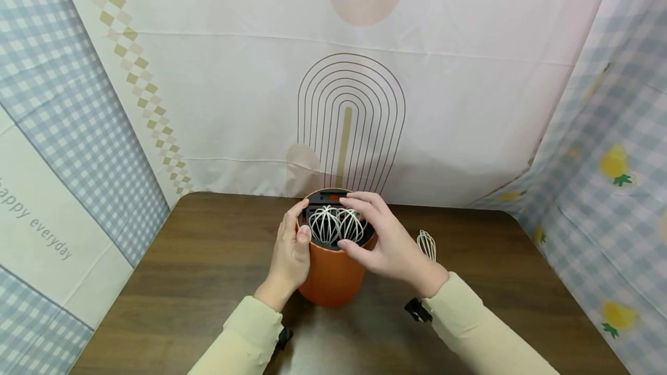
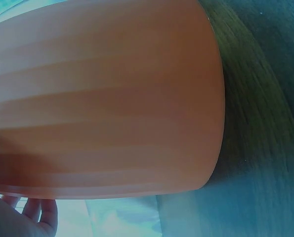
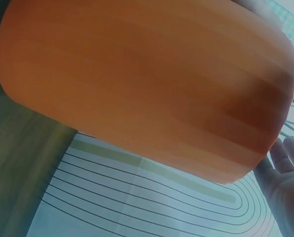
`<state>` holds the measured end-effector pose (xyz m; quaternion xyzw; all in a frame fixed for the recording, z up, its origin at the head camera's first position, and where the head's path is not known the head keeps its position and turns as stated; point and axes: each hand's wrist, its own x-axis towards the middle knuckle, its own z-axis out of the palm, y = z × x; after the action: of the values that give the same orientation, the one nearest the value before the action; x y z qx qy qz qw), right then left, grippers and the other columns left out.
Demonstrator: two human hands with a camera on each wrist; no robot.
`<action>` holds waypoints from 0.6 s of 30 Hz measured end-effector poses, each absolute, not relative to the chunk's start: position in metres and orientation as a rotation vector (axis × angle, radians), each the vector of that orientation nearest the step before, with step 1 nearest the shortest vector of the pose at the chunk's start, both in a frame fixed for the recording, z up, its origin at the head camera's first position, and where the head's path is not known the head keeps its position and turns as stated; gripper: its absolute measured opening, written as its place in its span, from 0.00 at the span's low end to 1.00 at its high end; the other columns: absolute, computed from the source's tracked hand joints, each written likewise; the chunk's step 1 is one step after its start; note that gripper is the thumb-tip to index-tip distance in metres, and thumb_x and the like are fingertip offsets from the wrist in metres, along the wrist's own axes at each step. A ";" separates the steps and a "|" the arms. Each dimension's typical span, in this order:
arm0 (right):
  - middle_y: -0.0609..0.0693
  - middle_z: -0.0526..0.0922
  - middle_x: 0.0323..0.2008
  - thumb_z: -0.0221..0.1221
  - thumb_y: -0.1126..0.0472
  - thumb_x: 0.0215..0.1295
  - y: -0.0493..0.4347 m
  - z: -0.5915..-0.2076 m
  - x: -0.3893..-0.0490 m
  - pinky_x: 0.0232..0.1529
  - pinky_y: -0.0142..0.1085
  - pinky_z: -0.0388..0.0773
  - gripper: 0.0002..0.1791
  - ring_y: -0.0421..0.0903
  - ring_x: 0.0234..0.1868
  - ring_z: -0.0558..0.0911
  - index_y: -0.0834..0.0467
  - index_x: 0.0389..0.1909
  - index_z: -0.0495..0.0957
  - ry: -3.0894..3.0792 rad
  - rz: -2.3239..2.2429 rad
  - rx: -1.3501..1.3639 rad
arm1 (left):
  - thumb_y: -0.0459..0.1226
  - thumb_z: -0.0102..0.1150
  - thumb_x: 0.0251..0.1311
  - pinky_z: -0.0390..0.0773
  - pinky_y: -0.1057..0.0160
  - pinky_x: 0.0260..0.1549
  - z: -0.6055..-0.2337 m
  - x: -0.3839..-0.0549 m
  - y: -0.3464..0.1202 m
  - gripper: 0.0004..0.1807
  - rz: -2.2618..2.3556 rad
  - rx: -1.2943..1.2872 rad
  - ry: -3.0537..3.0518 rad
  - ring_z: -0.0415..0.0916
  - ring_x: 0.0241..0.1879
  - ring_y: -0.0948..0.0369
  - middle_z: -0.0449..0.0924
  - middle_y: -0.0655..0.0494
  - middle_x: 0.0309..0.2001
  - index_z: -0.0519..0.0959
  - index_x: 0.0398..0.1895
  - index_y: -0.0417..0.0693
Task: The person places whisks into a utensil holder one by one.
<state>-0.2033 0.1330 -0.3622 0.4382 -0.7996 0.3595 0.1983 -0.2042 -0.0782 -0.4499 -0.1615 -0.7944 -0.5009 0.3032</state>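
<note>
An orange utensil holder (image 1: 331, 282) with a dark insert stands upright on the table. Two whisks (image 1: 325, 224) sit side by side in it, wire heads up, handles hidden inside. My left hand (image 1: 290, 250) grips the holder's left side, thumb at the near rim and fingers round the far side. On the right, my right hand (image 1: 383, 236) curves round the rim, with its thumb at the front edge beside the whisk heads and its fingers at the back. Each wrist view is filled by the holder's ribbed orange wall (image 2: 112, 98), fingers showing past its edge.
Another whisk (image 1: 426, 245) lies on the brown wooden table (image 1: 208, 282), partly hidden behind my right wrist. A pale patterned cloth (image 1: 250, 103) hangs along the table's back edge, and blue checked cloths (image 1: 589, 201) line both sides.
</note>
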 end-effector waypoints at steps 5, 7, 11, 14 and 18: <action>0.52 0.67 0.62 0.68 0.56 0.55 0.134 -0.364 -0.204 0.48 0.43 0.75 0.37 0.49 0.55 0.73 0.54 0.67 0.67 -2.182 1.092 1.197 | 0.64 0.26 0.70 0.65 0.43 0.54 -0.450 -0.205 -0.078 0.35 -1.331 -0.442 -2.084 0.63 0.61 0.52 0.65 0.54 0.67 0.62 0.71 0.57; 0.52 0.69 0.60 0.69 0.60 0.54 0.135 -0.364 -0.204 0.46 0.45 0.77 0.35 0.52 0.56 0.73 0.57 0.64 0.69 -2.140 1.150 1.191 | 0.64 0.26 0.70 0.65 0.44 0.54 -0.451 -0.205 -0.078 0.36 -1.331 -0.449 -2.075 0.64 0.61 0.52 0.65 0.54 0.67 0.62 0.70 0.56; 0.51 0.74 0.54 0.67 0.66 0.55 0.136 -0.364 -0.203 0.45 0.42 0.77 0.26 0.49 0.51 0.75 0.60 0.56 0.74 -2.082 1.166 1.173 | 0.65 0.25 0.69 0.65 0.44 0.54 -0.451 -0.206 -0.077 0.37 -1.326 -0.456 -2.064 0.64 0.61 0.53 0.66 0.54 0.66 0.62 0.70 0.54; 0.50 0.76 0.52 0.66 0.68 0.56 0.135 -0.364 -0.203 0.45 0.40 0.75 0.20 0.47 0.49 0.76 0.58 0.51 0.76 -2.074 1.129 1.178 | 0.65 0.25 0.70 0.66 0.45 0.53 -0.451 -0.206 -0.077 0.37 -1.320 -0.455 -2.060 0.65 0.59 0.53 0.66 0.54 0.66 0.62 0.70 0.54; 0.48 0.76 0.51 0.66 0.66 0.57 0.136 -0.364 -0.205 0.46 0.39 0.74 0.18 0.45 0.50 0.75 0.56 0.50 0.77 -2.105 1.115 1.202 | 0.65 0.25 0.70 0.66 0.45 0.51 -0.451 -0.206 -0.078 0.37 -1.318 -0.450 -2.065 0.65 0.56 0.53 0.66 0.54 0.65 0.62 0.70 0.55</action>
<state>-0.2051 0.1357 -0.3636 0.4379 -0.7668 0.4063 0.2347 -0.2058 -0.0778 -0.4513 -0.1713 -0.7857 -0.5012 0.3196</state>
